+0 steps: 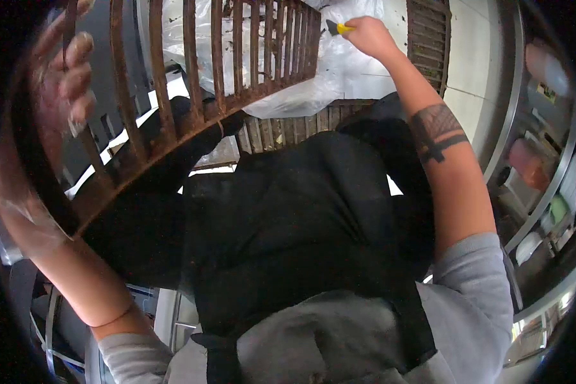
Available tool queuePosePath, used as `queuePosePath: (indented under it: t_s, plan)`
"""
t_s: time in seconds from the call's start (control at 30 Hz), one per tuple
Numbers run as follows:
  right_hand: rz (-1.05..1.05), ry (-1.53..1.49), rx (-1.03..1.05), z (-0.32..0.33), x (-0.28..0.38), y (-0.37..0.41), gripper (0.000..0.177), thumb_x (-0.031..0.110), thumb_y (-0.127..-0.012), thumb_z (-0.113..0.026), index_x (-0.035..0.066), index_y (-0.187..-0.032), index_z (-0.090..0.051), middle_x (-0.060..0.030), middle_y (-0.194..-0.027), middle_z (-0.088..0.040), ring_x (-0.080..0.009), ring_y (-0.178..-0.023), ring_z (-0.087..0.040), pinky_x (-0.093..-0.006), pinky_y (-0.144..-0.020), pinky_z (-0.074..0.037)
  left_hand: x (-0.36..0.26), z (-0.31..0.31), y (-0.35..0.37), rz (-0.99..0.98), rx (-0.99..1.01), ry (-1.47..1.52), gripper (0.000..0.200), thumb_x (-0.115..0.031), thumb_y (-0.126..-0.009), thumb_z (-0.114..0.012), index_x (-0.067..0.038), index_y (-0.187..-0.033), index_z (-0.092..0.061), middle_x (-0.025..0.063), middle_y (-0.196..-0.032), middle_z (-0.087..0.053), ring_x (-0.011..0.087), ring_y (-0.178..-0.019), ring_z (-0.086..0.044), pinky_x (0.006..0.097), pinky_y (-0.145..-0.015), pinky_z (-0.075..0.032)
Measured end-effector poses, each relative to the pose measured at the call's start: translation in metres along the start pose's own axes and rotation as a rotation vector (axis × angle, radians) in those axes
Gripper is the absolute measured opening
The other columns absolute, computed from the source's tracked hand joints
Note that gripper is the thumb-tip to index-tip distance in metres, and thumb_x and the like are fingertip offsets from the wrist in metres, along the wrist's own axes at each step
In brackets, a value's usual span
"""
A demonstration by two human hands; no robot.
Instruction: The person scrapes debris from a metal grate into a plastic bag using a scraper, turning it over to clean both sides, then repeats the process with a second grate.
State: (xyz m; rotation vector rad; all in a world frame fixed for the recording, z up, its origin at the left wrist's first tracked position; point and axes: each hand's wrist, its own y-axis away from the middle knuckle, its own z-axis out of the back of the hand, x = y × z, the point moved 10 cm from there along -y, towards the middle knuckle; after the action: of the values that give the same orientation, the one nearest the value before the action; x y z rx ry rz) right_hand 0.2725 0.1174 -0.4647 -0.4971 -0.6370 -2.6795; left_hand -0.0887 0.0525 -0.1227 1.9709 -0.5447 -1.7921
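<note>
A rusty, slatted metal grate (163, 121) slants across the upper left, raised over my lap. My left hand (70, 83), covered by what looks like a clear plastic glove, grips the grate's near left end with its fingers curled around the bars. At the top centre my right hand (370, 37) is closed on a small scraper (332, 27) with a yellow handle and a dark blade. The blade is close to the grate's far end; whether it touches cannot be made out.
Crumpled clear plastic sheeting (294, 99) with dark crumbs lies under the grate. Another rusty grate (430, 45) lies on white floor tiles (470, 70), and a third slatted piece (281, 131) is between my knees. Metal shelving (525, 224) with containers stands at right.
</note>
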Motion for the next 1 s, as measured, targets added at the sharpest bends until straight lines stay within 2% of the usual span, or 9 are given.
queuePosePath:
  t_s: [0.07, 0.17, 0.43, 0.53, 0.63, 0.7, 0.73, 0.83, 1.0]
  plan:
    - [0.145, 0.081, -0.098, 0.003, 0.01, -0.02, 0.03, 0.031, -0.084, -0.068, 0.004, -0.094, -0.08, -0.0205, -0.088, -0.075, -0.0396, -0.079, -0.071, -0.0455, -0.078, -0.058, -0.002, -0.004, -0.003, -0.011, -0.003, -0.041, 0.078, -0.064, -0.099, -0.048, -0.011, -0.155, -0.038, 0.0182, -0.1, -0.06, 0.0227, -0.072, -0.056, 0.0397, -0.057, -0.05]
    - [-0.019, -0.011, -0.032, -0.002, 0.001, -0.045, 0.024, 0.019, -0.077, -0.063, -0.001, -0.079, -0.076, -0.0295, -0.088, -0.071, -0.0459, -0.085, -0.07, -0.0509, -0.078, -0.056, -0.001, -0.002, -0.005, 0.002, 0.001, -0.088, 0.078, -0.062, -0.098, -0.05, -0.011, -0.156, -0.037, 0.019, -0.103, -0.06, 0.0231, -0.075, -0.057, 0.0406, -0.059, -0.052]
    - [0.241, 0.358, 0.105, -0.035, -0.007, -0.109, 0.028, 0.032, -0.069, -0.074, 0.007, -0.081, -0.08, -0.0202, -0.087, -0.075, -0.0391, -0.083, -0.073, -0.0487, -0.079, -0.058, 0.003, 0.012, -0.003, 0.091, 0.081, -0.081, 0.079, -0.056, -0.097, -0.056, -0.012, -0.158, -0.032, 0.0211, -0.114, -0.061, 0.0244, -0.082, -0.06, 0.0431, -0.064, -0.057]
    - [0.212, 0.017, -0.117, -0.003, -0.001, -0.094, 0.026, 0.03, -0.068, -0.075, 0.007, -0.081, -0.08, -0.0195, -0.088, -0.075, -0.0378, -0.081, -0.073, -0.047, -0.076, -0.058, 0.003, 0.086, -0.009, 0.066, -0.197, -0.378, 0.068, -0.023, -0.107, -0.051, -0.002, -0.163, -0.017, 0.0158, -0.146, -0.054, 0.0174, -0.106, -0.061, 0.032, -0.08, -0.06]
    - [0.422, 0.338, 0.073, -0.041, -0.004, -0.099, 0.027, 0.027, -0.065, -0.077, 0.004, -0.079, -0.078, -0.0223, -0.086, -0.074, -0.0401, -0.079, -0.072, -0.0472, -0.074, -0.058, 0.011, 0.072, -0.002, 0.036, -0.148, -0.35, 0.068, -0.023, -0.107, -0.051, -0.002, -0.162, -0.018, 0.0156, -0.145, -0.054, 0.0172, -0.106, -0.061, 0.0319, -0.079, -0.06]
    - [-0.42, -0.131, 0.49, -0.063, -0.039, -0.053, 0.029, 0.028, -0.064, -0.079, 0.002, -0.077, -0.077, -0.0249, -0.083, -0.073, -0.0405, -0.075, -0.071, -0.0469, -0.07, -0.058, 0.015, 0.056, 0.002, 0.027, -0.119, -0.334, 0.067, -0.023, -0.107, -0.051, -0.002, -0.162, -0.018, 0.0154, -0.144, -0.055, 0.0172, -0.105, -0.061, 0.0318, -0.079, -0.06]
    - [-0.364, -0.016, 0.419, -0.055, -0.027, -0.04, 0.029, 0.032, -0.081, -0.07, 0.006, -0.087, -0.081, -0.0156, -0.073, -0.071, -0.0297, -0.053, -0.064, -0.0405, -0.057, -0.055, 0.016, 0.05, 0.002, 0.025, -0.108, -0.332, 0.067, -0.023, -0.107, -0.051, -0.002, -0.162, -0.018, 0.0153, -0.144, -0.055, 0.0171, -0.105, -0.061, 0.0317, -0.079, -0.059]
    - [-0.276, -0.182, 0.324, -0.066, -0.025, -0.02, 0.029, 0.034, -0.077, -0.073, 0.006, -0.08, -0.08, -0.0109, -0.063, -0.064, -0.0211, -0.041, -0.053, -0.0363, -0.044, -0.047, 0.024, 0.039, 0.005, 0.021, -0.089, -0.324, 0.067, -0.023, -0.107, -0.051, -0.002, -0.162, -0.019, 0.0151, -0.143, -0.055, 0.017, -0.104, -0.061, 0.0316, -0.079, -0.059]
    - [-0.346, -0.155, 0.307, -0.054, -0.025, -0.025, 0.033, 0.037, -0.076, -0.073, 0.004, -0.081, -0.079, -0.0143, -0.069, -0.07, -0.0288, -0.051, -0.064, -0.0393, -0.057, -0.056, 0.021, 0.034, -0.003, 0.007, -0.077, -0.335, 0.067, -0.024, -0.107, -0.052, -0.002, -0.161, -0.02, 0.0147, -0.142, -0.055, 0.0168, -0.103, -0.061, 0.0314, -0.078, -0.059]
